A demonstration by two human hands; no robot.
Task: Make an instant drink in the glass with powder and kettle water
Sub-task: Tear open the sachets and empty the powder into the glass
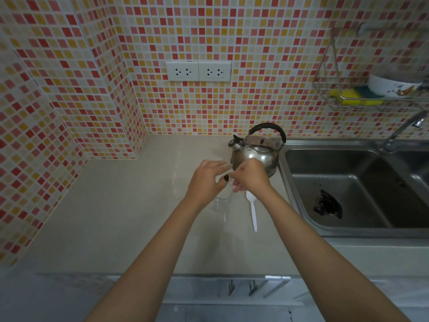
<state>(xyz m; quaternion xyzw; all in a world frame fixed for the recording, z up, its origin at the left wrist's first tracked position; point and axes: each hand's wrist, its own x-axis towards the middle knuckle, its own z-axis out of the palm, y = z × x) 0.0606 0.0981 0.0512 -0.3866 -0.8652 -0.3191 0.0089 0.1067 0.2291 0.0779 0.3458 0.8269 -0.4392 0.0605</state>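
Note:
A clear glass (220, 203) stands on the pale counter (120, 217), partly hidden under my left hand (205, 182). Both hands meet just above the glass. Between the fingertips of my left hand and my right hand (251, 175) sits a small dark-tipped packet (225, 178), pinched from both sides. A steel kettle (257, 151) with a black handle stands right behind my hands. A white plastic spoon (252, 211) lies on the counter just right of the glass.
A steel sink (348, 182) with a dark object at its drain lies to the right, a tap (404, 129) above it. A wire rack (362, 94) with a yellow sponge and a bowl hangs on the tiled wall. Two wall sockets (198, 71) sit above the counter.

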